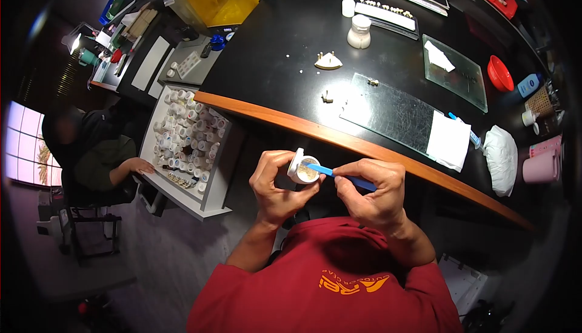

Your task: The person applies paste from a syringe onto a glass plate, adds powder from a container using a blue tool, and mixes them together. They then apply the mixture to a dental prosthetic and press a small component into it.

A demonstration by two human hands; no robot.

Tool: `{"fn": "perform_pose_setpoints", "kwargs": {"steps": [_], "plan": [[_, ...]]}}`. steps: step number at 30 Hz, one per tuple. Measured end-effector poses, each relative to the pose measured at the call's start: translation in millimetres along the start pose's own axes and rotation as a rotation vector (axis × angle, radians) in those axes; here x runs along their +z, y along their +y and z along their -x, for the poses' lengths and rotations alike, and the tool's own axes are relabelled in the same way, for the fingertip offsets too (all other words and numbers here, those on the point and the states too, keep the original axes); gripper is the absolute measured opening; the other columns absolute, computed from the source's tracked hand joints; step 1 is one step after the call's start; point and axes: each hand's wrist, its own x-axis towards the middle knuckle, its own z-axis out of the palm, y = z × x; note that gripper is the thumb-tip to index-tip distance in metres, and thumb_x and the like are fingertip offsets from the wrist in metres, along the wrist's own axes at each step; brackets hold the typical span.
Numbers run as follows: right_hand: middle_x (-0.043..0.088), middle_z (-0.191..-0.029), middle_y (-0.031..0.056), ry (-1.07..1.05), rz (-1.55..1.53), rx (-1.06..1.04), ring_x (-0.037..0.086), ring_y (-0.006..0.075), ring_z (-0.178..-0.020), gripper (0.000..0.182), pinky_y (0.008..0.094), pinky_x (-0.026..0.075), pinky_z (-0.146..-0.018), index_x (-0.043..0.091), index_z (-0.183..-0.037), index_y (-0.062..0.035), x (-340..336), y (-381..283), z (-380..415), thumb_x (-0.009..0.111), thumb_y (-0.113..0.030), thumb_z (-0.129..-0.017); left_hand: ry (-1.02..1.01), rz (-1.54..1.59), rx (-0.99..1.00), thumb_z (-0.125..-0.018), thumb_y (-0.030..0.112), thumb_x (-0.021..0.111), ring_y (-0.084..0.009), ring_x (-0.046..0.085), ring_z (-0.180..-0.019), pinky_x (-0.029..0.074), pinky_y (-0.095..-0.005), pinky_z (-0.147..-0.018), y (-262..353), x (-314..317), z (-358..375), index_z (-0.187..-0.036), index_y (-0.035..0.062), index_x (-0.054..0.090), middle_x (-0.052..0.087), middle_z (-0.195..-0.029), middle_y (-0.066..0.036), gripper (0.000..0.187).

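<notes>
My left hand [273,186] grips a small white jar [295,164], tipped so its mouth faces me; pale, yellowish contents show inside. What looks like its flip lid stands at the left of the rim. Between the fingers of my right hand [374,190] is a blue stick-like tool [357,181], whose far end reaches into the jar's mouth. The tip is too small to make out. Both hands are in front of the desk's wooden edge [315,132], above my lap.
Left, an open drawer [209,193] holds many small white jars; a seated person's hand [140,166] touches its edge. On the black desk lie glass plates [388,118], a dental cast piece [328,61], a lidded jar [359,32], a red bowl [500,73] and a white bag [501,160].
</notes>
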Motion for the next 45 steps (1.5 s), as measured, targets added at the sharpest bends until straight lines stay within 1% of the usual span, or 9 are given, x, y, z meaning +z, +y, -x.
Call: {"fn": "perform_pose_setpoints", "kwargs": {"steps": [14,17,23,26,32,35,36,39,45], "plan": [[0.075,-0.073,0.0114,-0.038,-0.044,0.021,0.073,0.0139,-0.062,0.009,0.023,0.057,-0.057,0.076,-0.092,0.0087,-7,9,7,0.07,0.006,-0.086,0.012,0.058,-0.09,-0.062,0.012,0.1,-0.0235,0.071,-0.09,0.059,-0.0341,-0.077,3,1,0,-0.104,0.0049,0.072,0.071,-0.101,-0.009,0.051],[0.074,-0.072,0.0131,0.008,-0.007,0.054,0.073,0.0196,-0.061,0.01,0.0288,0.056,-0.059,0.078,-0.085,0.0043,-5,2,4,0.073,0.0,-0.078,-0.006,0.015,-0.033,-0.062,0.011,0.099,-0.0232,0.071,-0.091,0.058,-0.0338,-0.076,2,1,-2,-0.104,0.0054,0.073,0.071,-0.101,-0.009,0.051],[0.075,-0.073,0.0142,-0.029,0.053,0.029,0.074,0.0213,-0.063,0.01,0.0292,0.057,-0.061,0.078,-0.083,0.0038,-8,-9,-3,0.073,-0.001,-0.076,-0.02,0.052,-0.038,-0.062,0.012,0.099,-0.0228,0.071,-0.091,0.058,-0.0331,-0.074,3,1,-2,-0.105,0.006,0.073,0.071,-0.101,-0.008,0.05],[0.072,-0.067,0.0086,-0.023,0.021,-0.032,0.07,0.0119,-0.059,0.007,0.0241,0.052,-0.055,0.077,-0.087,0.0063,-6,-2,-1,0.072,0.003,-0.082,-0.02,0.046,-0.044,-0.062,0.012,0.098,-0.0229,0.071,-0.09,0.058,-0.033,-0.074,4,1,-2,-0.105,0.0059,0.073,0.071,-0.101,-0.008,0.05],[0.072,-0.068,0.0087,-0.024,0.016,0.004,0.069,0.0117,-0.059,0.008,0.0247,0.052,-0.055,0.077,-0.087,0.0052,-4,-4,-3,0.072,0.002,-0.081,-0.071,0.051,0.009,-0.063,0.001,0.096,-0.0166,0.071,-0.093,0.06,-0.0302,-0.078,-2,-3,-1,-0.113,-0.0001,0.069,0.066,-0.107,-0.01,0.057],[0.072,-0.068,0.0094,-0.029,0.016,-0.042,0.067,0.0118,-0.058,0.01,0.0255,0.05,-0.054,0.078,-0.088,0.0046,-4,-2,-5,0.073,0.001,-0.08,-0.081,0.016,0.013,-0.062,0.001,0.096,-0.0172,0.07,-0.092,0.06,-0.0309,-0.079,-3,-4,-2,-0.112,0.0001,0.069,0.067,-0.107,-0.01,0.056],[0.075,-0.075,0.0136,-0.051,0.015,0.038,0.074,0.0205,-0.064,0.008,0.0293,0.057,-0.061,0.078,-0.084,0.0027,-5,-6,-4,0.073,-0.001,-0.078,-0.079,0.025,0.006,-0.062,0.001,0.096,-0.0177,0.071,-0.092,0.06,-0.0309,-0.079,-1,-4,-3,-0.112,0.0004,0.069,0.067,-0.107,-0.009,0.056],[0.073,-0.069,0.0096,-0.024,-0.046,-0.032,0.07,0.0121,-0.058,0.01,0.0234,0.053,-0.054,0.078,-0.089,0.0062,0,4,-2,0.072,0.003,-0.082,-0.034,0.048,-0.053,-0.06,0.009,0.099,-0.0237,0.072,-0.092,0.059,-0.0347,-0.079,2,-3,-3,-0.107,0.0035,0.072,0.071,-0.103,-0.011,0.055],[0.074,-0.071,0.0108,-0.034,-0.073,-0.015,0.072,0.0128,-0.06,0.009,0.0225,0.055,-0.055,0.077,-0.091,0.0077,2,7,-1,0.071,0.005,-0.084,-0.025,0.06,-0.061,-0.06,0.009,0.099,-0.0236,0.072,-0.091,0.059,-0.0343,-0.078,0,-3,-2,-0.107,0.0032,0.072,0.07,-0.103,-0.011,0.054]]}}
